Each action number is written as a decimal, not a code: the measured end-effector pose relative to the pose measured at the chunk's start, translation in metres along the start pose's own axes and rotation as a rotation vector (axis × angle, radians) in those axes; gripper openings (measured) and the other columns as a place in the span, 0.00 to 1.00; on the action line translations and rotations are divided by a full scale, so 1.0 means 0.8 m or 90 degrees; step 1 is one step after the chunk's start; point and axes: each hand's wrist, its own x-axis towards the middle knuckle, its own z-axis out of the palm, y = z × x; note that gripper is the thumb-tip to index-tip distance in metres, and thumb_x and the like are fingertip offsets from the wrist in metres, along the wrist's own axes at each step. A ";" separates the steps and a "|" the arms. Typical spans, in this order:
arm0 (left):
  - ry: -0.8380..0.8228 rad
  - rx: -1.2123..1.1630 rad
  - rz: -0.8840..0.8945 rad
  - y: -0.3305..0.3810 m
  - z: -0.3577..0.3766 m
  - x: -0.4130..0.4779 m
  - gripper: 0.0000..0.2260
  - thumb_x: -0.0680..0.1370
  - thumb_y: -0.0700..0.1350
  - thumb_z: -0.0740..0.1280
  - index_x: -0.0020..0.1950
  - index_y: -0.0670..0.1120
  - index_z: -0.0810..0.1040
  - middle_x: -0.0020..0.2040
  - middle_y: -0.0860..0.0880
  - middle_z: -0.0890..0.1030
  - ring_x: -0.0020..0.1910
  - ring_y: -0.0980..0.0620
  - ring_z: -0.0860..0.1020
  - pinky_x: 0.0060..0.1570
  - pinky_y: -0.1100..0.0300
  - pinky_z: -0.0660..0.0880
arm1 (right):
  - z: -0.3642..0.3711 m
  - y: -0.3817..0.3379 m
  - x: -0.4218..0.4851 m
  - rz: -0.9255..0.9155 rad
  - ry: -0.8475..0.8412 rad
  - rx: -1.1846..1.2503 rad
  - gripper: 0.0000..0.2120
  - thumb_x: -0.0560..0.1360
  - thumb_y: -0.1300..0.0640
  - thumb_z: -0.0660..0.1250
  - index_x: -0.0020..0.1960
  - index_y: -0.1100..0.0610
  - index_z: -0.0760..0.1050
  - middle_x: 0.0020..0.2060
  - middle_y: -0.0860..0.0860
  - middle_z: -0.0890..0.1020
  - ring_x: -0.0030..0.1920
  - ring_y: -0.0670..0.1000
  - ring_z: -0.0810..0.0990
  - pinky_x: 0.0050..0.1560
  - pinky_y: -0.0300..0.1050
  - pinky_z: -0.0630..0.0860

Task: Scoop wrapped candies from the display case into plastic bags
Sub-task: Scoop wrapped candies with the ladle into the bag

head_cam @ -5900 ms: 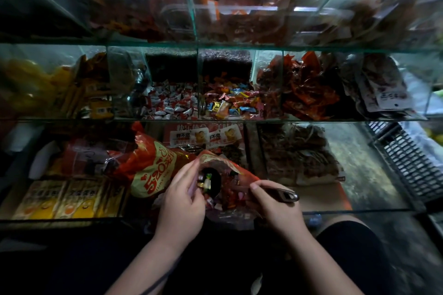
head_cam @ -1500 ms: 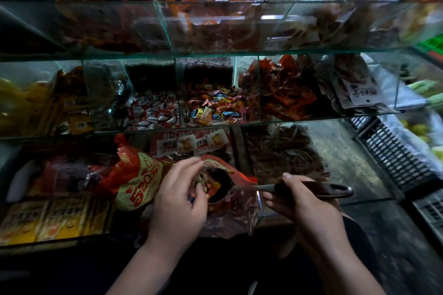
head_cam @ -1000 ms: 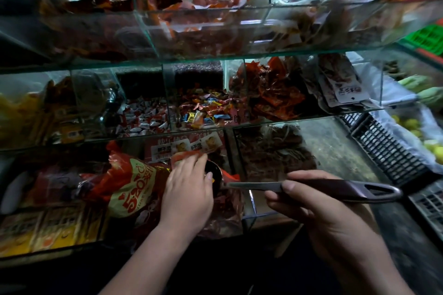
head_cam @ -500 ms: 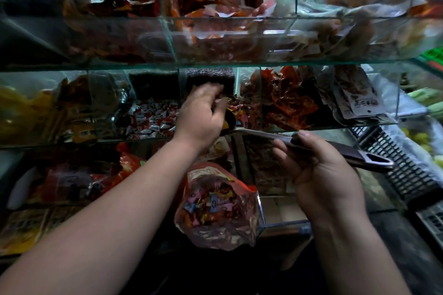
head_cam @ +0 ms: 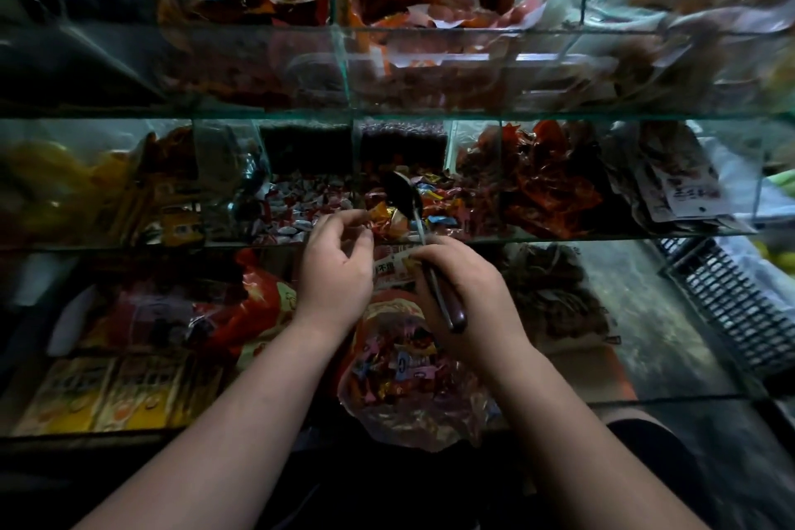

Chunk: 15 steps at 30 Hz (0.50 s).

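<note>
Dipping into the candies [head_cam: 436,202] now, the scoop [head_cam: 399,196] stays clamped in the right hand [head_cam: 471,299] (left hand [head_cam: 335,271]: grip unclear).

The single head camera is looking forward and down from close range, facing the shelves of the glass display case [head_cam: 430,116].

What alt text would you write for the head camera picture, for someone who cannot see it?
A person's right hand points a metal scoop into a compartment of colourful wrapped candies in a glass display case, while the left hand reaches toward the candies beside it. A plastic bag holding candies sits just below the hands.
</note>
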 end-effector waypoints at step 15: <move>-0.086 0.093 -0.045 -0.031 -0.029 -0.104 0.13 0.78 0.44 0.72 0.45 0.59 0.70 0.55 0.64 0.71 0.55 0.72 0.68 0.56 0.70 0.66 | -0.125 -0.054 -0.098 0.379 0.141 0.441 0.09 0.80 0.65 0.66 0.43 0.56 0.80 0.30 0.53 0.86 0.34 0.44 0.86 0.49 0.42 0.81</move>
